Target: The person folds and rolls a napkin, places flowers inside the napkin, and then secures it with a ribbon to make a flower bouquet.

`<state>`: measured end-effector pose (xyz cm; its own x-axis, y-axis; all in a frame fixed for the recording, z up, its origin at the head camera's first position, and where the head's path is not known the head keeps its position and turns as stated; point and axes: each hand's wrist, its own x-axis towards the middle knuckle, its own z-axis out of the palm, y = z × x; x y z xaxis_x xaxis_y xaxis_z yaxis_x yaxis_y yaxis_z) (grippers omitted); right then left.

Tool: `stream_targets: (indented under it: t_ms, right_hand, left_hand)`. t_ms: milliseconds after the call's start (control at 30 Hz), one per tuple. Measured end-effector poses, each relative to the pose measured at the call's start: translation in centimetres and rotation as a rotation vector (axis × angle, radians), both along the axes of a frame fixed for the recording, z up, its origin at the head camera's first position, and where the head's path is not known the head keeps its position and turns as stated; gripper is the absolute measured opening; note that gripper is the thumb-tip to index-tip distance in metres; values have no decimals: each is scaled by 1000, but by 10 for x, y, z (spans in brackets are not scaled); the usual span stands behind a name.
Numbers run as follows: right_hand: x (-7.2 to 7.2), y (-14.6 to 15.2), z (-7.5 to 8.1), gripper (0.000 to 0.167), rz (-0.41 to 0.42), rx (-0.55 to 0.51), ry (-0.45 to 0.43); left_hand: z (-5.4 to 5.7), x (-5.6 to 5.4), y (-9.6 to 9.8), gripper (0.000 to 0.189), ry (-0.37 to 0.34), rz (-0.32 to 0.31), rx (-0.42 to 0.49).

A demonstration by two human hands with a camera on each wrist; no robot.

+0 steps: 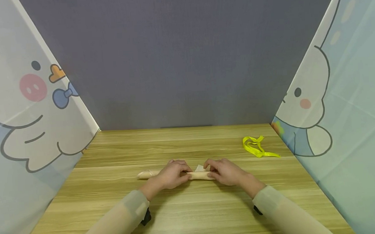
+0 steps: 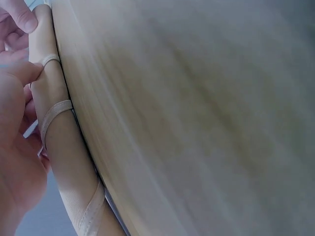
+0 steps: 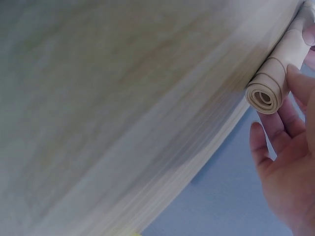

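Cream roll [image 1: 201,175], light and pliant, pinched by both hands

The cream roll lies left to right along the middle of the wood-grained table [image 1: 192,208]; the left hand [image 1: 174,175] grips it near its middle, thumb on the near side and fingers beyond; the right hand [image 1: 226,172] pinches it close to its right end, thumb against fingers.

It should prove light and soft, easily dented and apt to uncoil, probably not fragile; a broad, gentle hold at two spots along its length would suit it better than one tight squeeze.

Its right end shows a spiral of thin, smooth layers; narrow raised bands slant round its left part, with fine ribbing beside one; a pale flap [image 1: 200,168] stands up on its far side, between the hands; far right, a glossy yellow ribbon [image 1: 260,153] lies in loose, flat loops.
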<state>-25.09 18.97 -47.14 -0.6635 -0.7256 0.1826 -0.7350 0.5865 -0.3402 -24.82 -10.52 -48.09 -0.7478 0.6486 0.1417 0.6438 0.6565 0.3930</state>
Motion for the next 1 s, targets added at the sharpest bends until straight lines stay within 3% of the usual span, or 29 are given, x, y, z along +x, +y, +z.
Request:
stream_targets:
  t_ms: [167, 467, 767, 1000]
  right_hand:
    - [-1, 0, -1, 14, 23, -18, 58]
    - [1, 2, -2, 7, 12, 7, 122]
    - [1, 1, -1, 18, 16, 5, 83]
    - [2, 1, 2, 13, 28, -3, 2]
  left_hand:
    - [1, -2, 2, 18, -12, 13, 5]
    - [3, 1, 2, 17, 48, 15, -42]
    - [3, 3, 3, 28, 119, -13, -48]
    - [2, 3, 3, 20, 63, -36, -28]
